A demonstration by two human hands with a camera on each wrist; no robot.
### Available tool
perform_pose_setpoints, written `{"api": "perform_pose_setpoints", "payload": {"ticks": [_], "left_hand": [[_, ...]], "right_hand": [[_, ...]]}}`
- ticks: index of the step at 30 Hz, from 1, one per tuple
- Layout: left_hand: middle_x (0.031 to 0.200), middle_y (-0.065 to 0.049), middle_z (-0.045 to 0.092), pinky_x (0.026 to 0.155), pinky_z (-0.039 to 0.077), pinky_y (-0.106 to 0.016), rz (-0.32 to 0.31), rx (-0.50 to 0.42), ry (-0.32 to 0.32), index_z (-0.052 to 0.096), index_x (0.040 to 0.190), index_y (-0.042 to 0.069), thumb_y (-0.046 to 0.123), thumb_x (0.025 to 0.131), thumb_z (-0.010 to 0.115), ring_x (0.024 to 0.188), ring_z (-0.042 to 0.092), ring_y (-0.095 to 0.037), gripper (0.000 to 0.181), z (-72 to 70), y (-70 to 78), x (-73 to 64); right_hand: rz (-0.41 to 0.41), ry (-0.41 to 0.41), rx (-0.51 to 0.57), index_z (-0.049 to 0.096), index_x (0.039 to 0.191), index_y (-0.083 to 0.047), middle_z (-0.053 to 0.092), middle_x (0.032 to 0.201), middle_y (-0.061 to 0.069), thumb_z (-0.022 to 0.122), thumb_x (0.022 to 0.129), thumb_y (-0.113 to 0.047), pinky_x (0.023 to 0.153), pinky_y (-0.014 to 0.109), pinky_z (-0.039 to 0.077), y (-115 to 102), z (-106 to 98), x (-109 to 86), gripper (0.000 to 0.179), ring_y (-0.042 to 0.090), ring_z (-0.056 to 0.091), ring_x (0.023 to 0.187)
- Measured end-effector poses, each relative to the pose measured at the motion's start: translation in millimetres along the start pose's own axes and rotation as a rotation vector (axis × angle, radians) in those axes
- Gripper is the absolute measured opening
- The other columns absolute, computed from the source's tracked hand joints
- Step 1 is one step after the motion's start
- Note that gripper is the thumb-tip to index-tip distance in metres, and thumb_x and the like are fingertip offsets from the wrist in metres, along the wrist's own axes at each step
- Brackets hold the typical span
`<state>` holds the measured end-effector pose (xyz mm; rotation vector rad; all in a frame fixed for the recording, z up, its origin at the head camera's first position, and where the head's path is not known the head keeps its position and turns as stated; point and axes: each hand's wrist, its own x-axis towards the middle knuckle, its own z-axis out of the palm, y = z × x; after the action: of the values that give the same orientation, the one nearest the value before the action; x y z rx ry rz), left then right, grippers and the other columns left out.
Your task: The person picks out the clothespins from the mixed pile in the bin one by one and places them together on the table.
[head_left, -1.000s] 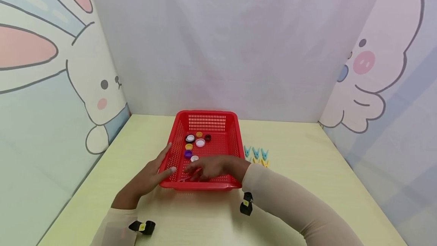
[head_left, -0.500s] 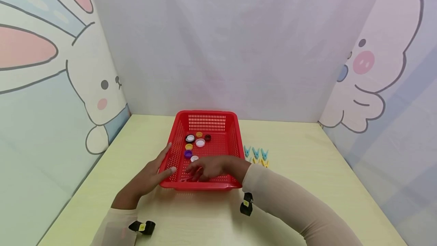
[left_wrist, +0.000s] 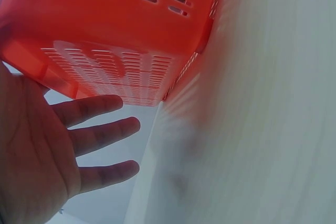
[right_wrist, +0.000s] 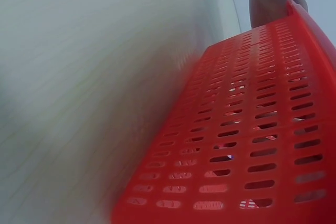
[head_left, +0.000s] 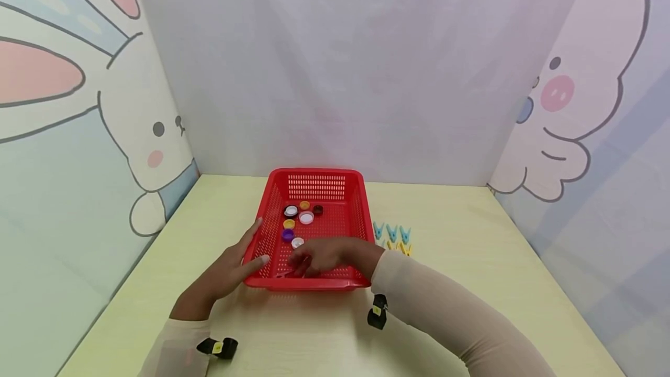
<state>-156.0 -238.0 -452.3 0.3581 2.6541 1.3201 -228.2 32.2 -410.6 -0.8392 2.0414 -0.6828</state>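
A red perforated plastic basket sits on the table in the head view. My left hand rests at its near left corner, thumb over the rim and index finger along the side. Straight, spread fingers show outside the basket in the left wrist view. Inside the near end, my right hand reaches down with curled fingers and pinches a small pinkish-red piece, mostly hidden. Loose bottle caps lie to its left and beyond, among them a white cap, a purple cap and a pink-rimmed cap.
Right of the basket, blue clothespins and yellow clothespins lie in rows on the pale yellow table, partly behind the right forearm. Fabric walls enclose the table at the back and sides.
My right hand has shifted slightly to the right inside the basket, and the pinkish-red piece has moved with it. The left hand, caps and clothespins stay put.
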Motion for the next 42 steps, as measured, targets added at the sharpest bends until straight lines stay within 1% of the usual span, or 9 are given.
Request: {"api": "perform_pose_setpoints", "payload": {"ticks": [4,9,12,16,21,25,29,35,42], "left_hand": [[0.145,-0.021,0.061,0.086,0.069,-0.036,-0.005,-0.001,0.000,0.004,0.177,0.023,0.053,0.100,0.071,0.114,0.065,-0.024,0.107,0.0,0.3,-0.3],[0.136,-0.018,0.064,0.084,0.068,-0.033,-0.008,0.005,0.001,0.004,0.178,0.024,0.052,0.100,0.070,0.107,0.066,-0.021,0.106,-0.1,0.4,-0.2],[0.133,-0.017,0.065,0.084,0.068,-0.032,-0.005,-0.003,0.000,0.004,0.178,0.024,0.050,0.101,0.070,0.104,0.067,-0.020,0.105,-0.3,0.5,-0.2],[0.130,-0.016,0.066,0.084,0.067,-0.031,-0.001,-0.004,0.001,0.003,0.178,0.024,0.049,0.101,0.070,0.102,0.067,-0.020,0.104,-0.8,0.6,0.1],[0.129,-0.016,0.067,0.085,0.067,-0.032,0.001,0.002,0.004,0.003,0.178,0.024,0.050,0.102,0.069,0.103,0.067,-0.020,0.104,-0.9,0.6,-0.1],[0.130,-0.016,0.066,0.085,0.068,-0.032,0.001,0.002,0.001,0.003,0.178,0.023,0.051,0.101,0.069,0.104,0.067,-0.020,0.104,-0.7,0.5,-0.1],[0.130,-0.016,0.067,0.085,0.068,-0.032,0.001,0.002,0.003,0.003,0.178,0.023,0.051,0.101,0.069,0.104,0.067,-0.020,0.104,-0.5,0.0,0.0],[0.130,-0.015,0.066,0.085,0.068,-0.032,-0.002,-0.002,0.001,0.003,0.178,0.024,0.052,0.101,0.070,0.103,0.067,-0.020,0.106,0.1,-0.5,-0.4],[0.133,-0.017,0.066,0.083,0.068,-0.031,0.014,-0.007,0.006,0.003,0.178,0.024,0.049,0.101,0.071,0.102,0.067,-0.020,0.105,0.4,-1.5,-0.2]], "right_hand": [[-0.008,0.013,-0.005,0.063,0.154,-0.015,0.070,0.140,-0.001,0.079,0.093,-0.009,0.109,0.047,0.062,0.0,-1.3,-1.0,0.063,0.018,0.064,0.130],[-0.013,0.087,0.057,0.066,0.150,-0.011,0.073,0.137,0.002,0.082,0.092,-0.007,0.106,0.048,0.064,-1.0,-0.8,-2.6,0.060,0.022,0.066,0.129],[-0.011,0.146,0.084,0.069,0.145,-0.007,0.075,0.131,0.005,0.084,0.091,-0.003,0.101,0.047,0.066,-1.3,1.2,-2.6,0.056,0.022,0.070,0.122],[-0.004,0.197,0.064,0.072,0.139,-0.005,0.077,0.123,0.007,0.085,0.090,-0.001,0.095,0.045,0.068,-0.9,3.8,-0.5,0.051,0.019,0.073,0.109],[0.008,0.199,0.034,0.073,0.140,-0.006,0.078,0.122,0.007,0.085,0.091,-0.001,0.098,0.045,0.067,-0.9,5.1,1.4,0.051,0.017,0.074,0.105],[0.020,0.188,-0.037,0.073,0.141,-0.009,0.077,0.125,0.004,0.084,0.093,-0.006,0.100,0.043,0.067,-0.7,5.7,1.7,0.049,0.016,0.070,0.110],[0.016,0.164,-0.077,0.073,0.141,-0.011,0.078,0.127,0.002,0.082,0.095,-0.007,0.101,0.041,0.066,-0.3,6.0,2.4,0.047,0.016,0.069,0.115],[0.024,0.151,-0.033,0.072,0.142,-0.009,0.077,0.126,0.003,0.082,0.093,-0.003,0.101,0.045,0.066,-0.8,5.5,0.9,0.050,0.017,0.069,0.113],[0.014,0.217,0.055,0.073,0.137,-0.007,0.077,0.119,0.002,0.088,0.088,-0.002,0.096,0.045,0.068,-3.5,2.0,-2.8,0.051,0.019,0.071,0.110]]}}
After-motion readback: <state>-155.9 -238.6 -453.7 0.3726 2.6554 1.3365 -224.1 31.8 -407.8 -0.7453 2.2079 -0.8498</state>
